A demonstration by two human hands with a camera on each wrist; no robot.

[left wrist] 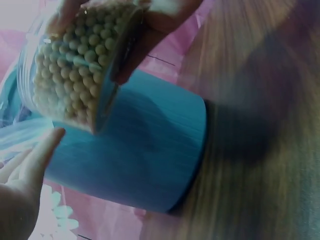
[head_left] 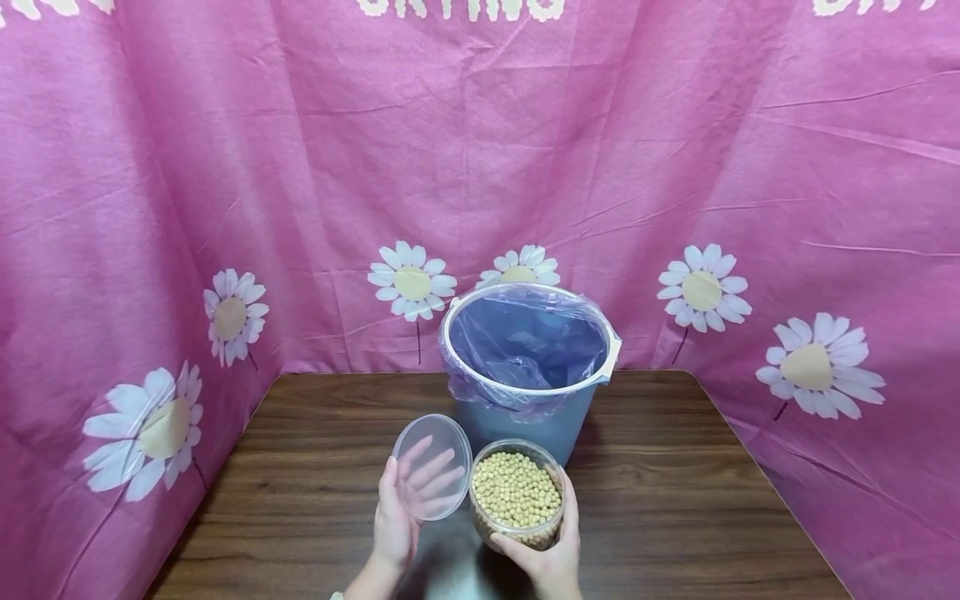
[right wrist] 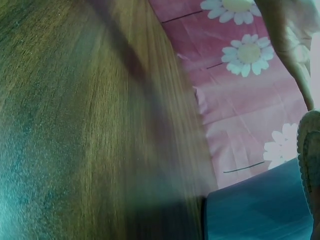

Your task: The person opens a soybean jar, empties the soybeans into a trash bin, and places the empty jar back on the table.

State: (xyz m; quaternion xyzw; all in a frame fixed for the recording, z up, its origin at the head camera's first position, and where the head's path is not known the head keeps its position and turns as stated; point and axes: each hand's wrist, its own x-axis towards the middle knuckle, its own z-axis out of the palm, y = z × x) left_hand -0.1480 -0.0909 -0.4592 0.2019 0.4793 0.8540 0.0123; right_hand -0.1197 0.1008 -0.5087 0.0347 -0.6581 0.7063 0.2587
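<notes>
My left hand [head_left: 396, 523] holds a round clear plastic lid [head_left: 438, 429] by its edge, tilted up. The thumb lies at the near side and the fingers show through the lid from behind. My right hand [head_left: 553, 560] grips a clear plastic jar [head_left: 483, 525] around its side, thumb at the front. Small round pale-yellow beans [head_left: 517, 490] fill the jar nearly to its open rim. In the left wrist view the jar [left wrist: 75, 75] is tilted, with the right hand [left wrist: 162, 25] around it. In the right wrist view the left hand [right wrist: 290, 37] appears at upper right.
Just behind the jar, a blue-grey bin [head_left: 570, 421] with a white rim [head_left: 447, 329] stands on the brown wooden table [head_left: 675, 500]. A translucent purple bag [head_left: 480, 387] lines it and folds over the rim. Pink daisy-print cloth [head_left: 315, 167] hangs around the table's back and sides.
</notes>
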